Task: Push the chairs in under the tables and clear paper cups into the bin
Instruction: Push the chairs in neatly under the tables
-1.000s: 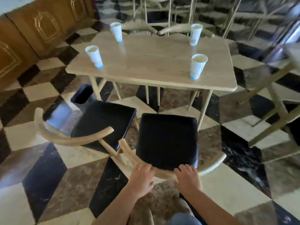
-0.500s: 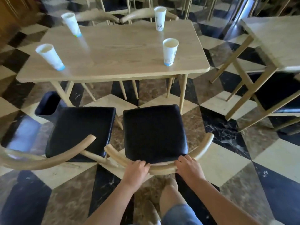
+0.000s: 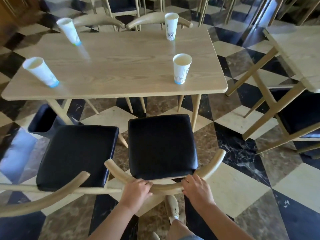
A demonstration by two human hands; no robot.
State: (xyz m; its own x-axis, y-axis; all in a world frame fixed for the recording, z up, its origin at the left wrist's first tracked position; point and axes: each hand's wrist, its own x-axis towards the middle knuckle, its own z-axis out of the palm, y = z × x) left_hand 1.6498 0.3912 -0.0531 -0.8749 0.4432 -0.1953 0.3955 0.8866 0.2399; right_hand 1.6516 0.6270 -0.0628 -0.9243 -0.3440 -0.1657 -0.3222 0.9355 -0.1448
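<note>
A wooden chair with a black seat [image 3: 161, 146] stands in front of the light wood table [image 3: 121, 66], its seat short of the table's near edge. My left hand [image 3: 136, 189] and my right hand [image 3: 197, 189] both grip its curved backrest. A second black-seated chair [image 3: 76, 155] stands to its left, also pulled out. Several white paper cups stand on the table: near left [image 3: 41, 71], far left [image 3: 69, 31], far right [image 3: 171, 25], near right [image 3: 181, 68]. A dark bin [image 3: 43, 121] sits on the floor under the table's left end.
Two more chairs [image 3: 131, 21] are tucked in at the table's far side. Another table [image 3: 297, 54] with a black-seated chair [image 3: 301, 113] under it stands to the right. My foot [image 3: 173, 207] is on the chequered floor behind the chair.
The view has closed in on the table and the chair I hold has slid forward towards it. Both hands keep their grip on the backrest.
</note>
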